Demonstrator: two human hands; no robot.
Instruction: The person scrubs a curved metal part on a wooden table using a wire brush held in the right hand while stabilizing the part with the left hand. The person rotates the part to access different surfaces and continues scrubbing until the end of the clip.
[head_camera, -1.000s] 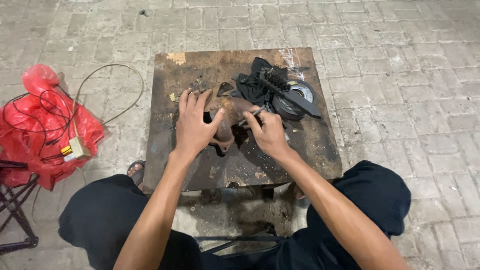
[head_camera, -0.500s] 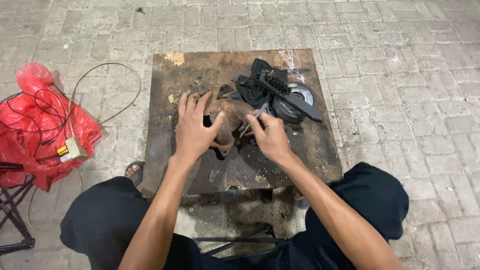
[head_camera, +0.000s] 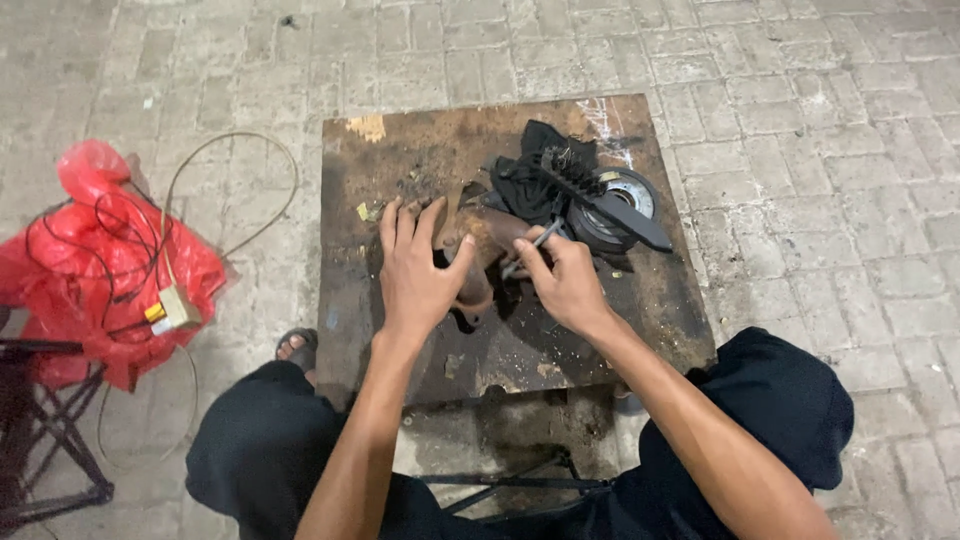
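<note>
Stained wooden board (head_camera: 640, 300) on paving; rusty brown part (head_camera: 478, 240) mid-board. Left hand (head_camera: 418, 272) lies fingers spread, pressing part down. Right hand (head_camera: 562, 280), just right of it, pinches thin metal tool (head_camera: 532, 243), long axis slanting down-left into part.

Both hands — left (head_camera: 418, 275), right (head_camera: 562, 282) with thin metal tool (head_camera: 532, 245) — on rusty brown part (head_camera: 483, 250), worn board (head_camera: 400, 160).

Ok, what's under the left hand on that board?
The left hand presses on a rusty brown metal part lying on the board. The palm covers most of it, so its full shape is hidden.
</note>
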